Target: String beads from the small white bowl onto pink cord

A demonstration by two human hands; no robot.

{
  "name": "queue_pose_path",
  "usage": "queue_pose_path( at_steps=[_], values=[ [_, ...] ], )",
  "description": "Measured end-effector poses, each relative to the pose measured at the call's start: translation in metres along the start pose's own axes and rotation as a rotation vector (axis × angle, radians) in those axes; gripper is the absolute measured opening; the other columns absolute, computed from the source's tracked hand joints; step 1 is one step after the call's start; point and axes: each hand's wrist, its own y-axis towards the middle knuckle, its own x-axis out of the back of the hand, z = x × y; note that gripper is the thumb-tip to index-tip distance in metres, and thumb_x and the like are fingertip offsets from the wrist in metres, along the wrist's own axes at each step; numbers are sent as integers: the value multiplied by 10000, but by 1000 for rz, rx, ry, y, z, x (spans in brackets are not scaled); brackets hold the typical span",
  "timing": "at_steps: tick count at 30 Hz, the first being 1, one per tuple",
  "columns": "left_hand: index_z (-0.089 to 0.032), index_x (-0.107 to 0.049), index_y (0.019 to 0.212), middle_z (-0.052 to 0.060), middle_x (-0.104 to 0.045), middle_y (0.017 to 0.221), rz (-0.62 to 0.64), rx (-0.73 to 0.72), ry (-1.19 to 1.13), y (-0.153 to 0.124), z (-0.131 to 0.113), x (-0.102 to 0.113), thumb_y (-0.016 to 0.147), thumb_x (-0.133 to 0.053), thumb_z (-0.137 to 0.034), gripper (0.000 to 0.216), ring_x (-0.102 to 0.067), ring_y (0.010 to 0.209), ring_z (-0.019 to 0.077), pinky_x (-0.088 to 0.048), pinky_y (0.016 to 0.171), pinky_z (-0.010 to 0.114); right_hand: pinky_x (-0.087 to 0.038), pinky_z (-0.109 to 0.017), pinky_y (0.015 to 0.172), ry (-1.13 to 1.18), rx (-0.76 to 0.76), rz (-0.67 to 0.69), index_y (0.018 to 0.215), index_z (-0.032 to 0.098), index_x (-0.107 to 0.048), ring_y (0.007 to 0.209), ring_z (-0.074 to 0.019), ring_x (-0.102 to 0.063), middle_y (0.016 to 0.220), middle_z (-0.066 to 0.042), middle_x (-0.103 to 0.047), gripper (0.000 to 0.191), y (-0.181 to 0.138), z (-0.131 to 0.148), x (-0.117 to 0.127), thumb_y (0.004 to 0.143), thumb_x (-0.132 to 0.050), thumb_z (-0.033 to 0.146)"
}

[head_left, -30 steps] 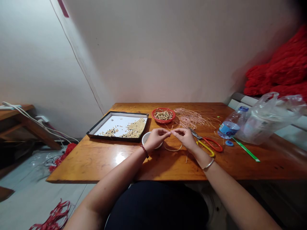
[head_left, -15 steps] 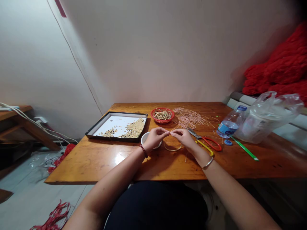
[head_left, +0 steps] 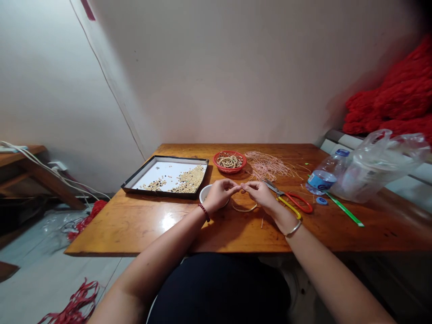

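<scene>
My left hand [head_left: 220, 194] and my right hand [head_left: 260, 193] meet fingertip to fingertip above the wooden table [head_left: 141, 225]. Each pinches an end of a thin cord, from which a loop of small tan beads [head_left: 244, 208] hangs down onto the table. A small white bowl [head_left: 204, 195] sits just behind my left hand, partly hidden by it. Scissors with red and yellow handles [head_left: 293, 203] lie right of my right hand.
A black tray with loose beads [head_left: 168, 177] lies at the back left. A red basket of beaded strands [head_left: 230, 162] and a heap of pink cords [head_left: 268, 166] sit behind my hands. A water bottle [head_left: 324, 177], blue cap [head_left: 321, 200], green stick [head_left: 344, 209] and plastic bag [head_left: 378, 164] are at the right.
My hands have stayed together over the bead loop, with only small finger movements on the cord. The view shifted slightly.
</scene>
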Motion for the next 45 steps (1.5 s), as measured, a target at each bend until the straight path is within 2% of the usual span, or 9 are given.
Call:
queue_pose_path(
  at_steps=[8, 11, 16, 21, 24, 30, 34, 39, 45],
  values=[
    [-170, -653, 730, 50, -668, 734, -110, -24, 184, -2, -2, 0, 766, -596, -535, 371, -576, 664, 168, -390, 612, 261, -444, -246, 593, -71, 123, -21, 638, 171, -682, 585, -126, -556, 616, -18, -644, 282, 3, -4, 0, 699, -672, 446],
    [-180, -652, 730, 48, -666, 740, -169, -43, 237, -4, -1, -1, 771, -603, -521, 347, -569, 661, 170, -375, 619, 267, -473, -284, 682, -62, 116, -29, 684, 175, -702, 648, -151, -603, 675, -38, -681, 260, 4, -7, 1, 690, -687, 435],
    [-200, -655, 756, 50, -653, 765, -234, -170, 366, -8, -4, -2, 790, -597, -498, 306, -544, 697, 178, -368, 661, 278, -489, -292, 695, 7, 68, -41, 704, 172, -714, 657, -156, -626, 689, -49, -698, 256, 4, -6, 1, 642, -722, 420],
    [-216, -669, 791, 61, -651, 800, -67, -388, 593, -13, -8, -2, 817, -581, -454, 255, -546, 789, 203, -372, 727, 297, -471, -267, 648, 24, 58, -21, 678, 160, -708, 641, -141, -602, 691, -41, -692, 251, 0, 2, -1, 642, -726, 407],
    [-212, -677, 815, 58, -656, 794, -3, -426, 684, -14, -6, -3, 836, -560, -450, 267, -551, 785, 194, -391, 726, 292, -437, -253, 590, 25, 37, -13, 681, 145, -706, 606, -130, -568, 670, -43, -675, 299, -1, 4, -1, 627, -729, 439],
    [-185, -688, 893, 58, -677, 843, 4, -430, 775, -14, -12, -3, 911, -456, -400, 317, -581, 809, 177, -436, 745, 289, -359, -245, 505, 34, 4, -51, 661, 128, -688, 562, -119, -509, 625, -38, -632, 366, 0, 4, 0, 617, -720, 490],
    [-179, -691, 895, 61, -688, 856, 16, -370, 668, -13, -16, -3, 943, -401, -325, 329, -606, 836, 173, -452, 775, 288, -360, -249, 505, 40, 4, -75, 665, 135, -702, 568, -127, -521, 621, -45, -636, 363, 1, 5, 0, 633, -704, 497],
    [-208, -697, 907, 28, -716, 904, 27, -299, 488, -9, -11, -3, 840, -582, -286, 154, -635, 818, 160, -469, 770, 274, -383, -251, 551, 83, 2, -64, 687, 152, -718, 599, -127, -541, 648, -39, -654, 312, 0, 3, 0, 634, -719, 460],
    [-191, -656, 774, 12, -690, 799, -77, -284, 483, -10, -12, -3, 759, -663, -277, 87, -606, 741, 148, -464, 700, 261, -186, -227, 411, 98, -59, 16, 733, 133, -704, 406, -51, -272, 463, 36, -489, 361, -2, 2, -3, 664, -690, 487]
  ],
)
